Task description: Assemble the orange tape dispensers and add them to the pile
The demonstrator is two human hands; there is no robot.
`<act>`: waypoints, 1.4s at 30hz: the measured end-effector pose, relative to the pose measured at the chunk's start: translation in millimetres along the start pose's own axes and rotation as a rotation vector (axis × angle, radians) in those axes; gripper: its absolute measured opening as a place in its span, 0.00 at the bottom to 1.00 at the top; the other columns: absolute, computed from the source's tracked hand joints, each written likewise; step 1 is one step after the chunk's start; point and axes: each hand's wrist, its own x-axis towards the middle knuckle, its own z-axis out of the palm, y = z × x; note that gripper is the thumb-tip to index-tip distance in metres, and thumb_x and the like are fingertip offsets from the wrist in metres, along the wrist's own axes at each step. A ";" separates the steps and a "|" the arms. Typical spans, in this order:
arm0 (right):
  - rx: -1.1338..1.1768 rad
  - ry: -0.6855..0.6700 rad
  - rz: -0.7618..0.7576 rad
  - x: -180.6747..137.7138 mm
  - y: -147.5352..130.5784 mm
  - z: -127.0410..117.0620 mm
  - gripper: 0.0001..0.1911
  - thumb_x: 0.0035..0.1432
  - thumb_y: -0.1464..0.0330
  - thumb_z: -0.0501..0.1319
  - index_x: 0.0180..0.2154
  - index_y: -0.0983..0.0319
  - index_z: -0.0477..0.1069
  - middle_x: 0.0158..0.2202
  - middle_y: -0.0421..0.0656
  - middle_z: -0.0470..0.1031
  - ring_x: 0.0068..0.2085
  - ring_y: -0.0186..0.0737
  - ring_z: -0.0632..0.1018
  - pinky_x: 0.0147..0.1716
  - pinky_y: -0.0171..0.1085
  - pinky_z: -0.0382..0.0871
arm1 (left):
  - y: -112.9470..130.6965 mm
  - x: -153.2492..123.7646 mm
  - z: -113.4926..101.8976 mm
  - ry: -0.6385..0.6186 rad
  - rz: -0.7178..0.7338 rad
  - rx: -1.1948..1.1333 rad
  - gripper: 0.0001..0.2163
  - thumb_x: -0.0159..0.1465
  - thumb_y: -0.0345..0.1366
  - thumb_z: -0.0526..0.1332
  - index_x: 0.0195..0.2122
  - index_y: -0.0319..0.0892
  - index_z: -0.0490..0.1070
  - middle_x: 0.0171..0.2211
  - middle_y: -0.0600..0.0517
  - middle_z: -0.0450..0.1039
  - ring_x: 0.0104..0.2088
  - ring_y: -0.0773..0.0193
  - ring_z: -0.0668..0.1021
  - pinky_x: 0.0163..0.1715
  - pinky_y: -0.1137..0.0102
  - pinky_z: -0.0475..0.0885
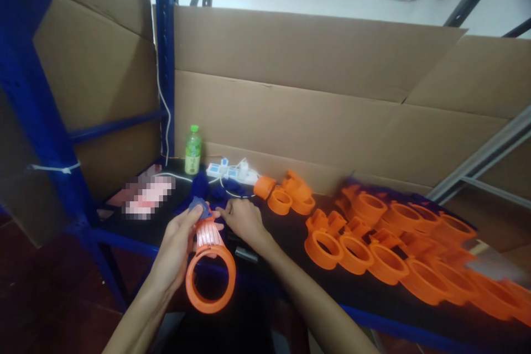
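Orange ring part point(209, 240), neck inside left hand point(176, 249) grip, hoop beneath.

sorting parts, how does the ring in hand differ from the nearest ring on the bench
The held ring is lifted in the left hand, opening toward the camera; the bench ring lies flat on the bench, opening up. The held ring carries a blue piece at its neck; the bench ring shows none. Both are orange hoops with a neck.
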 end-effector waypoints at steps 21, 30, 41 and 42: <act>0.068 0.267 -0.266 -40.4 -4.7 -65.8 0.09 0.64 0.62 0.57 0.35 0.59 0.71 0.44 0.44 0.77 0.49 0.43 0.75 0.46 0.39 0.68 | -17.1 -2.0 13.5 0.060 0.158 -0.034 0.21 0.60 0.45 0.67 0.52 0.42 0.73 0.52 0.41 0.75 0.50 0.49 0.79 0.34 0.69 0.78; 0.543 0.046 -0.506 -70.0 -0.3 -76.0 0.07 0.62 0.66 0.63 0.40 0.58 0.66 0.53 0.43 0.72 0.54 0.40 0.73 0.54 0.41 0.68 | -19.0 -12.8 19.5 -0.064 0.111 -0.081 0.23 0.59 0.41 0.68 0.56 0.48 0.70 0.50 0.46 0.76 0.45 0.56 0.79 0.35 0.71 0.76; 0.588 -0.015 -0.424 -79.6 2.5 -89.4 0.09 0.64 0.62 0.61 0.43 0.57 0.65 0.46 0.41 0.69 0.46 0.38 0.71 0.49 0.39 0.67 | -19.0 -16.7 19.6 -0.180 0.099 -0.096 0.21 0.60 0.37 0.68 0.54 0.46 0.70 0.49 0.46 0.76 0.48 0.53 0.78 0.40 0.66 0.76; 0.578 -0.015 -0.412 -80.1 2.2 -90.7 0.10 0.63 0.61 0.61 0.43 0.57 0.65 0.45 0.41 0.69 0.45 0.38 0.71 0.47 0.38 0.67 | -18.9 -16.3 19.0 -0.171 0.105 -0.090 0.21 0.60 0.37 0.68 0.54 0.46 0.70 0.49 0.46 0.76 0.48 0.53 0.78 0.40 0.67 0.76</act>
